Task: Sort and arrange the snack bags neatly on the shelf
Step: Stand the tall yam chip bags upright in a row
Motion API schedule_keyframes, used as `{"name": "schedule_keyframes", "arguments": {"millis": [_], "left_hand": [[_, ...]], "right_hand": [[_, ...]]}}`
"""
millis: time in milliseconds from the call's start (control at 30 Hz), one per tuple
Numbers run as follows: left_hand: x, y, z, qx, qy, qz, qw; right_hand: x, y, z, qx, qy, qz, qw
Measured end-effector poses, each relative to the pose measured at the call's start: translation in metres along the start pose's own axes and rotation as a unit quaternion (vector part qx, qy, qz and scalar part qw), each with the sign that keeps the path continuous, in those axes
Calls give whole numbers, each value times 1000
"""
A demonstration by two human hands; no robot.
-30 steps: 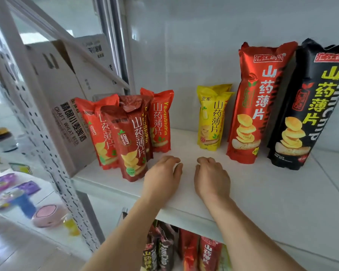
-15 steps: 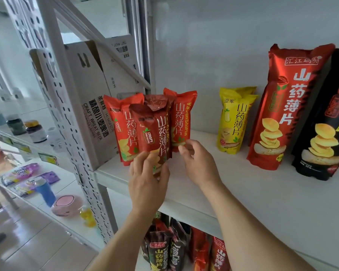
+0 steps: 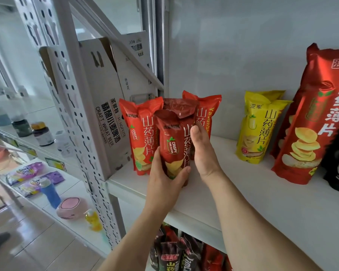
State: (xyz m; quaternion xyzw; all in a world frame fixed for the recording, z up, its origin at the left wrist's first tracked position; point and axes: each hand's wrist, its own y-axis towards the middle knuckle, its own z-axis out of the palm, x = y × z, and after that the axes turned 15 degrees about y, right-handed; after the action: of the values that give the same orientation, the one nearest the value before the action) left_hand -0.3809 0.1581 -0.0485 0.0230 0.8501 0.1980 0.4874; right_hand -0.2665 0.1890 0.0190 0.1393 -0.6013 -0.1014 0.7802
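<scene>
The dark red snack bag (image 3: 174, 141) stands upright near the shelf's (image 3: 252, 196) left front, clamped between both hands: the left hand (image 3: 164, 184) wraps its base, the right hand (image 3: 204, 153) grips its right side. Orange-red bags (image 3: 139, 133) stand just behind, yellow bags (image 3: 260, 130) farther right.

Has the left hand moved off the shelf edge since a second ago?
Yes. The left hand has gone from resting on the shelf up and left to the dark red front bag, and now grips its lower part.
</scene>
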Motion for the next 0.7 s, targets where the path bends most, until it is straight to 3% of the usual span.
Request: {"name": "schedule_keyframes", "arguments": {"millis": [267, 700], "left_hand": [[-3, 15, -10, 75, -136, -9, 988], [4, 34, -3, 114, -158, 46, 980]], "right_hand": [[-3, 16, 4, 35, 30, -38, 998], [-8, 18, -2, 25, 24, -15, 999]]}}
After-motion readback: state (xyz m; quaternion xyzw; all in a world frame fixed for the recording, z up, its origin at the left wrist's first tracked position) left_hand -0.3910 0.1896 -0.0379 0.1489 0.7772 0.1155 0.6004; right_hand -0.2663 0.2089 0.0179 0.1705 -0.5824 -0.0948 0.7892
